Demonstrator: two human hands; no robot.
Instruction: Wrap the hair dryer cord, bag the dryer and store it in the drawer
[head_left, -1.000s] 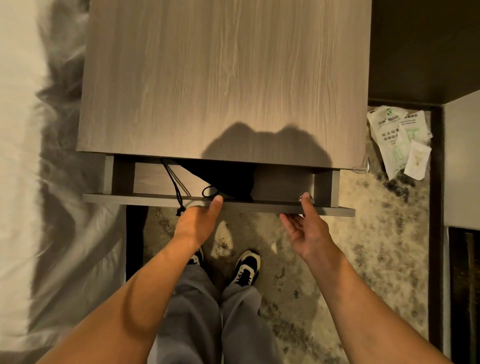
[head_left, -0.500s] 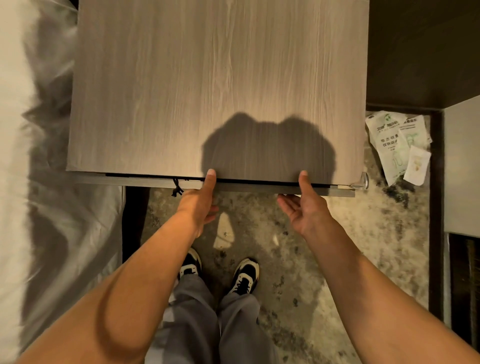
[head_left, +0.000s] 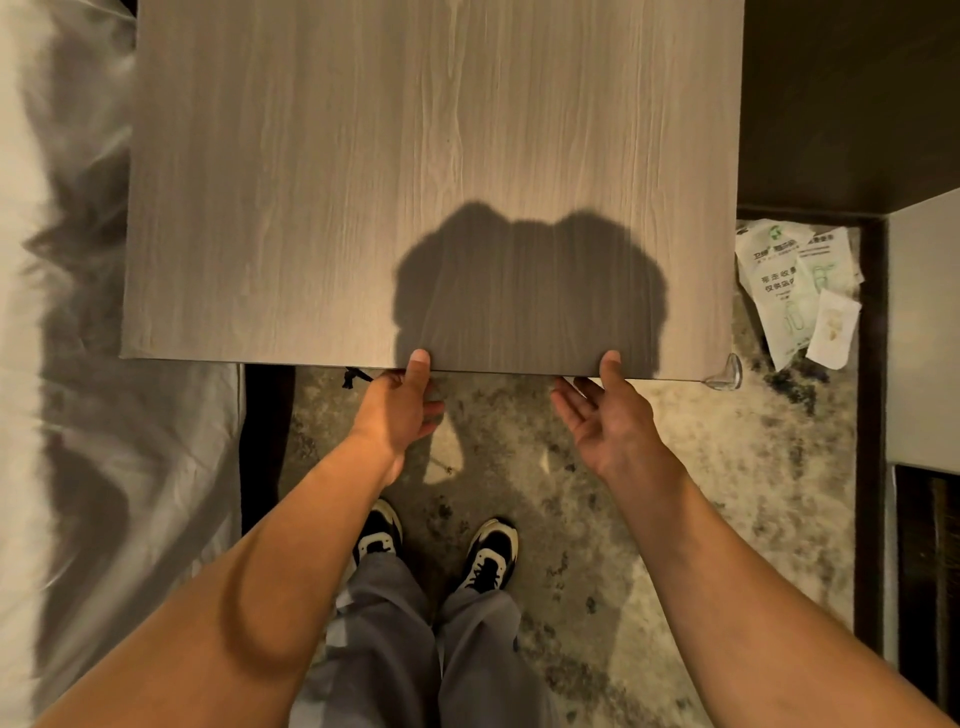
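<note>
The grey wood-grain nightstand (head_left: 363, 182) fills the upper view. Its drawer sits pushed in under the top and cannot be seen. The black bag with the dryer is hidden inside. A knotted end of black drawstring (head_left: 351, 376) pokes out below the front edge, left of my left hand. My left hand (head_left: 401, 410) rests at the front edge, thumb tip on the top, fingers loosely curled, holding nothing. My right hand (head_left: 605, 415) is at the same edge further right, palm turned up, fingers spread, thumb touching the edge.
A bed with white sheets (head_left: 62, 364) lies on the left. Paper packets (head_left: 797, 291) lie on the mottled carpet (head_left: 675, 467) right of the nightstand. A clear corner guard (head_left: 727, 375) caps the front right corner. My feet in black-and-white shoes (head_left: 491, 556) stand below.
The drawer slid from part open, with the black bag showing, to fully in. Both hands followed its front inward to the nightstand's edge.
</note>
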